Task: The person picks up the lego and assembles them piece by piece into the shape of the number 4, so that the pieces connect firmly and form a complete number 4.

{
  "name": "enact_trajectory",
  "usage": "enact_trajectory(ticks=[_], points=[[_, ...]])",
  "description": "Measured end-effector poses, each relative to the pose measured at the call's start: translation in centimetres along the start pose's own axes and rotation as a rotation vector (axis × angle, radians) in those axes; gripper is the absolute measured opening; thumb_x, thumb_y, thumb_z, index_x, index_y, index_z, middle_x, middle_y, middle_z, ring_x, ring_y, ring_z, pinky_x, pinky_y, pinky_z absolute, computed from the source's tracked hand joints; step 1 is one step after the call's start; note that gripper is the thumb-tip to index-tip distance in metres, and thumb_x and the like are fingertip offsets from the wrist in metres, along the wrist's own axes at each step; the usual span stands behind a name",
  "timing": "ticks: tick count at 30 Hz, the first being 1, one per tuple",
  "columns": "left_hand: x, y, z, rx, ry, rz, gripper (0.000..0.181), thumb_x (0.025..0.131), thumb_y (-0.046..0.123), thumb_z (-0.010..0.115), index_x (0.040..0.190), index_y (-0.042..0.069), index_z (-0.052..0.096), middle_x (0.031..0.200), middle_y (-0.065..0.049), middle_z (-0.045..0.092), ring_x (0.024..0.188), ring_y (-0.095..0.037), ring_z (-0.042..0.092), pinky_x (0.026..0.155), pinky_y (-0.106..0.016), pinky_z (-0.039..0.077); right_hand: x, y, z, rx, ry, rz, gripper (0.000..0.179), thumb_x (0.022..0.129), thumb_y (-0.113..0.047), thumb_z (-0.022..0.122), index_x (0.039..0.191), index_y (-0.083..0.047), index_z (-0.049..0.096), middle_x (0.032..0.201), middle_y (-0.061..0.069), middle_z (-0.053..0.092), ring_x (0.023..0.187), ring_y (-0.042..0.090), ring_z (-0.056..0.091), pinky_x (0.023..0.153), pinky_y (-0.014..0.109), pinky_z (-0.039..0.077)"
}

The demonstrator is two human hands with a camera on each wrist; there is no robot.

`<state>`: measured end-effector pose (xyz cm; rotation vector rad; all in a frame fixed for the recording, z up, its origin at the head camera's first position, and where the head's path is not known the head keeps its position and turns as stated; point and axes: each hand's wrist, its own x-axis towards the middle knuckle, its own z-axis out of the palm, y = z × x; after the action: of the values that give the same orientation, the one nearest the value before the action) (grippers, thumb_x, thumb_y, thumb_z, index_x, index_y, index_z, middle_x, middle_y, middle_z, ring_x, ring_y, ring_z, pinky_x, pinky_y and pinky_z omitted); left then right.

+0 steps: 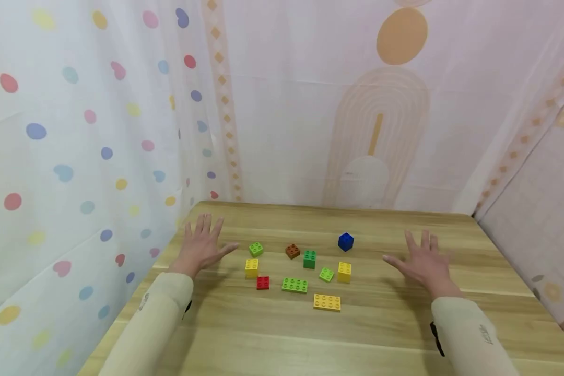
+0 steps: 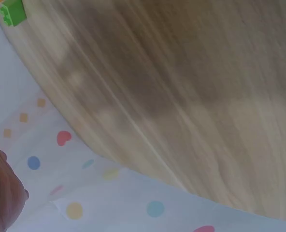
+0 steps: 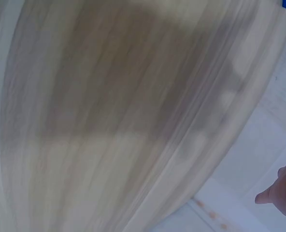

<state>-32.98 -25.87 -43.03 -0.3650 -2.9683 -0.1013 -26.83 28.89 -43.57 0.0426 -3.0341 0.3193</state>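
Observation:
Both hands are spread with straight fingers and hold nothing. In the head view my left hand (image 1: pixel 201 250) is over the table's left side, nearest a small lime brick (image 1: pixel 256 249) and a yellow brick (image 1: pixel 251 268). My right hand (image 1: pixel 425 263) is over the right side, nearest another yellow brick (image 1: pixel 344 272) and a blue brick (image 1: pixel 345 242). Between them lie a brown brick (image 1: pixel 292 251), a green brick (image 1: pixel 309 259), a red brick (image 1: pixel 262 282), a second small lime brick (image 1: pixel 326 274), a long lime brick (image 1: pixel 294 285) and a long yellow-orange brick (image 1: pixel 327 302).
The wooden table (image 1: pixel 244 339) has a rounded far edge. A polka-dot curtain (image 1: pixel 89 172) hangs along the left, and a pale patterned curtain (image 1: pixel 286 141) stands behind the table. Shadows of the hands fall on the wood in both wrist views.

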Motion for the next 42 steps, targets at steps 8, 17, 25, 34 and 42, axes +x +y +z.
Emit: enact_trajectory(ticks=[8, 17, 25, 34, 42], points=[[0.6, 0.8, -0.6, -0.017, 0.001, 0.034, 0.1, 0.092, 0.074, 0.041, 0.156, 0.001, 0.021, 0.159, -0.032, 0.007, 0.147, -0.047, 0.001, 0.11, -0.069, 0.0, 0.1, -1.6, -0.3, 0.03, 0.015, -0.016, 0.111, 0.085, -0.081, 0.044, 0.156, -0.001, 0.019, 0.154, 0.04, 0.004, 0.14, 0.059, 0.006, 0.097, 0.083, 0.005], [1.3, 2.8, -1.3, -0.072, -0.036, 0.069, 0.098, 0.092, 0.072, 0.044, 0.158, 0.004, 0.019, 0.16, -0.029, 0.008, 0.148, -0.044, 0.002, 0.112, -0.066, 0.0, 0.0, -2.8, -0.5, 0.096, -0.009, -0.023, 0.106, 0.087, -0.077, 0.047, 0.157, -0.001, 0.018, 0.155, 0.039, 0.003, 0.141, 0.057, 0.006, 0.1, 0.081, 0.006], [1.1, 3.7, -1.4, -0.112, -0.04, 0.074, 0.097, 0.093, 0.071, 0.045, 0.157, 0.002, 0.022, 0.159, -0.029, 0.015, 0.147, -0.044, 0.008, 0.113, -0.064, 0.007, -0.1, -4.4, 0.3, 0.123, 0.001, -0.07, 0.1, 0.091, -0.071, 0.049, 0.156, 0.0, 0.022, 0.155, 0.038, 0.01, 0.141, 0.056, 0.011, 0.104, 0.077, 0.012], [0.9, 4.2, -1.3, -0.176, -0.041, 0.09, 0.098, 0.092, 0.069, 0.049, 0.156, 0.001, 0.021, 0.157, -0.03, 0.02, 0.146, -0.046, 0.013, 0.113, -0.063, 0.012, -0.5, -5.8, 1.6, 0.222, -0.012, -0.089, 0.102, 0.089, -0.068, 0.056, 0.156, -0.001, 0.021, 0.156, 0.036, 0.011, 0.141, 0.056, 0.013, 0.106, 0.073, 0.016], [0.2, 4.4, -0.6, -0.362, -0.057, 0.06, 0.096, 0.092, 0.064, 0.055, 0.157, 0.002, 0.02, 0.156, -0.03, 0.023, 0.144, -0.049, 0.016, 0.112, -0.065, 0.015, -1.1, -7.1, 3.0, 0.398, -0.092, -0.055, 0.102, 0.089, -0.062, 0.063, 0.158, -0.004, 0.015, 0.159, 0.032, 0.003, 0.141, 0.057, 0.01, 0.106, 0.07, 0.018]])
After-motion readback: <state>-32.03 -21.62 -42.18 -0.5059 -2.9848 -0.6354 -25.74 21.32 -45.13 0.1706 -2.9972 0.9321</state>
